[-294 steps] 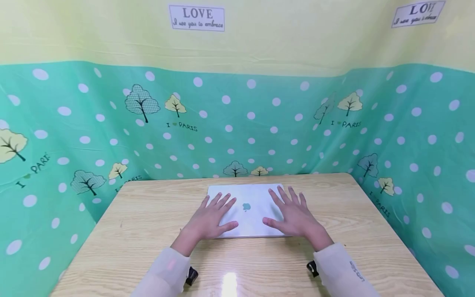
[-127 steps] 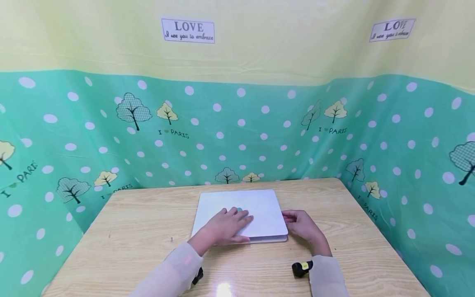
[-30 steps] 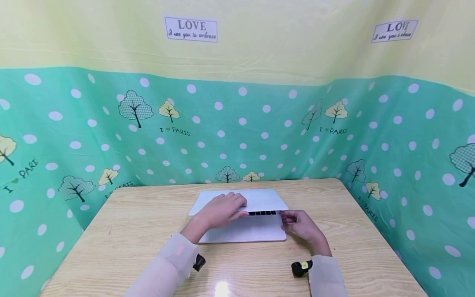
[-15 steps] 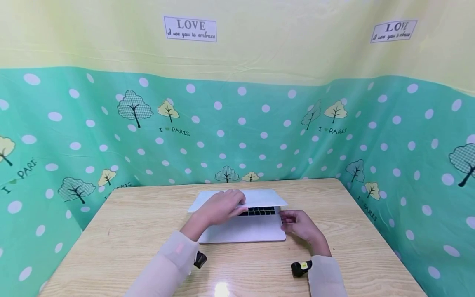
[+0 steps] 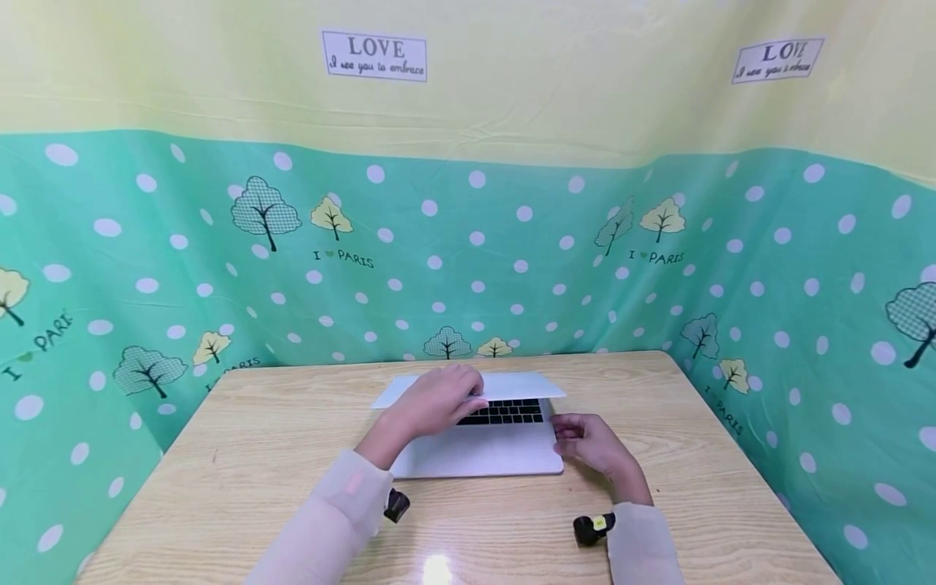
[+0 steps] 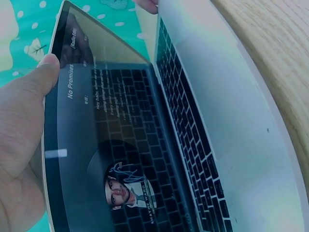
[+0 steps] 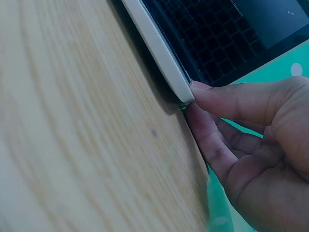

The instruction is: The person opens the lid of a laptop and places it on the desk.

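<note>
A silver laptop (image 5: 483, 457) stands on the wooden table with its lid (image 5: 522, 385) tilted up partway over the black keyboard (image 5: 512, 415). My left hand (image 5: 431, 404) grips the lid's front edge, thumb on the screen side and fingers behind. In the left wrist view the screen (image 6: 72, 130) is lit, with white song text and a round picture. At the base's right side, my right hand (image 5: 595, 444) pinches the edge. The right wrist view has that hand's thumb (image 7: 236, 100) on top of the base's corner and a finger below.
Wood-grain table (image 5: 292, 422) surrounds the laptop. A green and yellow patterned curtain (image 5: 475, 260) hangs behind and along both sides. Black wrist cameras (image 5: 591, 530) sit at both sleeves, close above the tabletop.
From flat on the closed laptop, both hands moved to its edges. The left hand has raised the lid up and back, uncovering more keyboard; the right hand has stayed at the base's right edge.
</note>
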The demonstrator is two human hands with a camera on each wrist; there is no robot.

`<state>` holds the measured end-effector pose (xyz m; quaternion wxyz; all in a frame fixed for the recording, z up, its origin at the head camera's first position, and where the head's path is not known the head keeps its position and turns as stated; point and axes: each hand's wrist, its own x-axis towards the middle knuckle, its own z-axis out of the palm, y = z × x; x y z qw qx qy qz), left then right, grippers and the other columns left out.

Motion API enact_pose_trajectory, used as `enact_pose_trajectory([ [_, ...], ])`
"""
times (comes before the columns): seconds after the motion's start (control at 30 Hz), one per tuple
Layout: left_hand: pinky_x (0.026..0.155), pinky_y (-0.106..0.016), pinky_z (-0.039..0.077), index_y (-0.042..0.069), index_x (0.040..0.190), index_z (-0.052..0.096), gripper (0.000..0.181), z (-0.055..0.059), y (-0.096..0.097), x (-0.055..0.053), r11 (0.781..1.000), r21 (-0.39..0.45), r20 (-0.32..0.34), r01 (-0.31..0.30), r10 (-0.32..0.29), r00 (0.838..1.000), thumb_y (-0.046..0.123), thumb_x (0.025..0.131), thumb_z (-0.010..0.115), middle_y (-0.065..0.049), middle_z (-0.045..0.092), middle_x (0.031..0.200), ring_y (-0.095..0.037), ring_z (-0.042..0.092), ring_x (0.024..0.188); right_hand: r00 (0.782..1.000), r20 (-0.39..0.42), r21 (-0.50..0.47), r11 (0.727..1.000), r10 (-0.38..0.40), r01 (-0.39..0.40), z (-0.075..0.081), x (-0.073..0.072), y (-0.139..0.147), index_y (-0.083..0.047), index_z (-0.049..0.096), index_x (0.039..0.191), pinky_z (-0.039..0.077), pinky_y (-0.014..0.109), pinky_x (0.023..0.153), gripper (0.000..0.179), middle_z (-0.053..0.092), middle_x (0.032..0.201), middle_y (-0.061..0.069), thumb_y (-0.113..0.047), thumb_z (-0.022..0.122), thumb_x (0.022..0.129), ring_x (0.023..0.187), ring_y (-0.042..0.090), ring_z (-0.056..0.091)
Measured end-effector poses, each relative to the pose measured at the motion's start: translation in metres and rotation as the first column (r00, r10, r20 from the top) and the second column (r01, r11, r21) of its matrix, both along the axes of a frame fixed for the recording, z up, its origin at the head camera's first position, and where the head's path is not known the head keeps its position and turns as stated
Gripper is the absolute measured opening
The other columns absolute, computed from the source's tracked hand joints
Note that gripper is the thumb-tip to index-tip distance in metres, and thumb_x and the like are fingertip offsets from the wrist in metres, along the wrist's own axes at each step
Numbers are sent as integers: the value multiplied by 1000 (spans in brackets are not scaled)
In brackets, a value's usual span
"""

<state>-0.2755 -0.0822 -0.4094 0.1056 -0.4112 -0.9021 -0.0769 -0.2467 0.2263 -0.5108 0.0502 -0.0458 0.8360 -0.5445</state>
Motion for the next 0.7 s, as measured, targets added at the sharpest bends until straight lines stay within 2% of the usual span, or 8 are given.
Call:
enact_pose_trajectory([
  [0.17, 77, -29, 47, 17, 104, 61, 23, 4, 1, -2, 1000, 28, 14, 8, -9, 1000, 40, 105, 58, 9, 58, 96, -10, 50, 84, 1000, 5, 3, 1000, -6, 6, -1, -1, 0, 10, 65, 126, 58, 35, 85, 46, 71, 111, 15, 13, 74, 81, 102, 28, 66],
  [0.43, 71, -25, 46, 19, 102, 63, 22, 12, 2, -4, 999, 39, 13, -34, 34, 999, 40, 103, 59, 10, 61, 95, -9, 50, 81, 1000, 4, 1, 1000, 4, -4, -2, -2, 2, 12, 63, 128, 58, 34, 85, 46, 70, 112, 18, 12, 74, 83, 102, 29, 66],
  [0.7, 77, -27, 50, 18, 99, 67, 17, 21, 5, -8, 993, 104, 55, -62, 56, 997, 36, 99, 68, 10, 62, 94, -9, 55, 86, 1000, 1, -2, 1000, -5, 5, -2, -1, 0, 13, 64, 127, 57, 39, 86, 47, 70, 111, 17, 13, 74, 82, 103, 30, 65],
])
